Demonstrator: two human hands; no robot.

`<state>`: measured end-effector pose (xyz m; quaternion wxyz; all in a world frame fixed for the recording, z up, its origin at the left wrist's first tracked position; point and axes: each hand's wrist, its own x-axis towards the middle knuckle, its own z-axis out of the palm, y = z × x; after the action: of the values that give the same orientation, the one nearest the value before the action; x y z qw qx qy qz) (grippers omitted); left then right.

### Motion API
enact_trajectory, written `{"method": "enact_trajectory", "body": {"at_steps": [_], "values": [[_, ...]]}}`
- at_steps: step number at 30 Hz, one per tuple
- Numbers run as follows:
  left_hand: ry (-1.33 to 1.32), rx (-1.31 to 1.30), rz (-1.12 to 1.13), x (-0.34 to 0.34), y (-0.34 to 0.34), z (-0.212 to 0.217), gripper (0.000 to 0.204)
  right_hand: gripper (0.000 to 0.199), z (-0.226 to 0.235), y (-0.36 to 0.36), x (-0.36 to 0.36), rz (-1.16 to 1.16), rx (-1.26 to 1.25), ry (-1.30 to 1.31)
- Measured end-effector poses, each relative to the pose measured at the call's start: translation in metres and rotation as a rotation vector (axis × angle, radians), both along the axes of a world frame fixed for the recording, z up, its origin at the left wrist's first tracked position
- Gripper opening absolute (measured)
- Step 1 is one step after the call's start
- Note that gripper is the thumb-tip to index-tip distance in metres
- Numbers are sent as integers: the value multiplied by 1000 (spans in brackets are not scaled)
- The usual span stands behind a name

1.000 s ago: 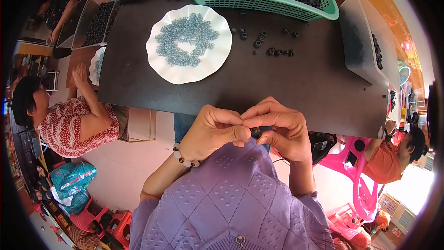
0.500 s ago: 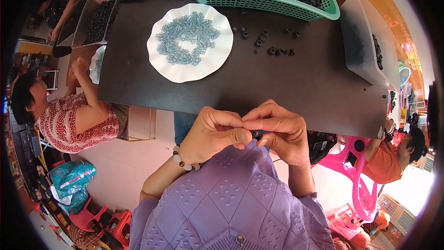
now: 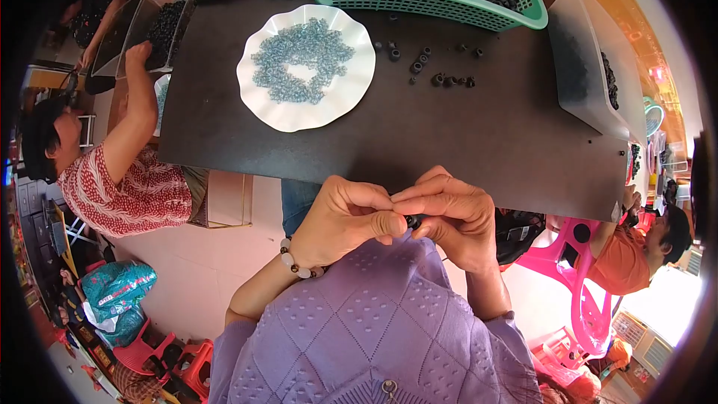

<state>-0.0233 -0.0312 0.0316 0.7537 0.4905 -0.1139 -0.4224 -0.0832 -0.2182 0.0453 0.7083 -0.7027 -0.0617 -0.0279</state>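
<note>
- A small, rounded, glossy black piece [image 3: 413,221] sits between the fingertips of both hands, in front of the chest, just off the near edge of the dark brown, flat-topped bench [image 3: 479,127].
- The left hand [image 3: 340,217] has its grip pressed together, thumb and forefinger apparently pinching the black piece; its size probably calls for fingertips rather than a palm.
- The right hand [image 3: 460,217] brings its forefinger against the left fingertips, its thumb beside the piece. I cannot tell whether this grip pinches the piece or only steadies it.
- The white, wavy-rimmed plate [image 3: 299,118] lies left of centre, holding clear bluish beads [image 3: 275,60]; its shallow shape likely keeps them spread and easy to pick.
- The green, slotted plastic basket [image 3: 441,9], full of black pieces, stands at the far side, perhaps to leave the near surface free.
- Loose black pieces [image 3: 449,81] lie right of the plate, probably for easier reach than the basket.
- Compared with half a second ago, the person's own hands hold nearly the same pose.
- The clearer change is at left: the co-worker's hand [image 3: 139,51] is now raised to a clear plastic bin [image 3: 138,26] of black pieces.
</note>
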Motion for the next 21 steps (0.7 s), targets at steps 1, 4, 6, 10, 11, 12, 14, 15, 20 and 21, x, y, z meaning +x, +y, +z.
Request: {"method": "enact_trajectory", "body": {"at_steps": [1, 4, 6, 10, 11, 12, 14, 15, 20, 21], "values": [[-10, 4, 4, 0, 0, 2, 19, 29, 0, 0, 0, -1, -1, 0], [-40, 5, 16, -2, 2, 4, 20, 29, -1, 2, 0, 4, -8, -45], [-61, 1, 23, -3, 4, 5, 19, 30, 1, 5, -1, -7, 8, -65], [-108, -6, 34, -5, 6, 8, 17, 31, 0, 5, -4, -10, -29, -116], [-123, 1, 33, -6, 7, 10, 17, 29, 1, 5, -6, 16, -30, -105], [-124, 0, 33, -6, 8, 11, 17, 29, 1, 4, -7, 40, -31, -94], [-138, 29, 19, -7, 9, 13, 16, 29, 0, 5, -7, 41, -32, -120], [-138, 27, 16, -8, 8, 15, 16, 28, 0, 5, -7, 39, -35, -144], [-89, 60, 77, -10, 3, 15, 13, 23, -6, 7, -6, -17, 4, -106], [-92, 61, 72, -9, 2, 12, 13, 24, -6, 8, -6, -49, 26, -71]]}}
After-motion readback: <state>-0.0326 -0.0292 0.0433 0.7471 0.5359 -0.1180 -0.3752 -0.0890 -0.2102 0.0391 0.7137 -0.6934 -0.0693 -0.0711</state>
